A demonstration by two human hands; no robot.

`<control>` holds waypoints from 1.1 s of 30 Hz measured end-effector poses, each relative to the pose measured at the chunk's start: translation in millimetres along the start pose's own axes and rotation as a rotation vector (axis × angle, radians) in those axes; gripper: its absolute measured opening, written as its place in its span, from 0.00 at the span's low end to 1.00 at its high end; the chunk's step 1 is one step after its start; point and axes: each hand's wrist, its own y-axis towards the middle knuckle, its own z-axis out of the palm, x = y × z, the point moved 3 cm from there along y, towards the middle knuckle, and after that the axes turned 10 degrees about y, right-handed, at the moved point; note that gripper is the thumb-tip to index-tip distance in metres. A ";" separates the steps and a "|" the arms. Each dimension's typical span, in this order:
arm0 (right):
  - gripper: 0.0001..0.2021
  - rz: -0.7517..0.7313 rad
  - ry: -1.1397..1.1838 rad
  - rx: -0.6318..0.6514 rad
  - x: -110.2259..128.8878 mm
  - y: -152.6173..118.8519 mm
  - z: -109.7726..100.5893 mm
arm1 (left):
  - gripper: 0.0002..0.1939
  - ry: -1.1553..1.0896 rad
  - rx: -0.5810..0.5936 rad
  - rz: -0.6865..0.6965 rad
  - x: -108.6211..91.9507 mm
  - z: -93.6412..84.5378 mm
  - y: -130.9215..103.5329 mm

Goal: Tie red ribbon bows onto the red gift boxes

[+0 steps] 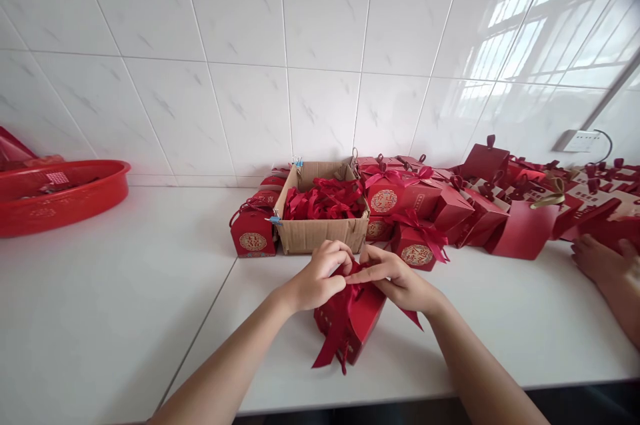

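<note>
A red gift box [367,318] stands on the white table in front of me, tilted in view, with a red ribbon [334,338] at its top. My left hand [323,278] is closed, thumb and fingers pinching the ribbon from the left. From the right, my right hand [395,276] also pinches the ribbon, its fingertips meeting the left thumb. One ribbon tail hangs down the front left of the box, another sticks out below my right hand. The knot area is mostly hidden by my fingers.
Behind my hands stands a cardboard box [323,236] of loose red ribbons [325,199]. A red gift box [253,231] sits left of it, and many more [415,245] crowd the right. A red basin [90,198] lies far left. Another person's hand [597,258] is at the right edge.
</note>
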 end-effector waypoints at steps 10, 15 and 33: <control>0.23 0.043 0.007 0.071 1.4 0.4 5.8 | 0.06 -0.120 0.027 -0.064 6.0 5.1 0.8; 0.24 0.050 0.002 0.081 3.4 -1.9 6.7 | 0.10 -0.160 0.033 -0.087 10.1 4.7 -1.8; 0.23 0.053 -0.052 0.103 6.4 1.0 6.0 | 0.10 -0.135 0.048 0.011 18.0 -9.2 -3.4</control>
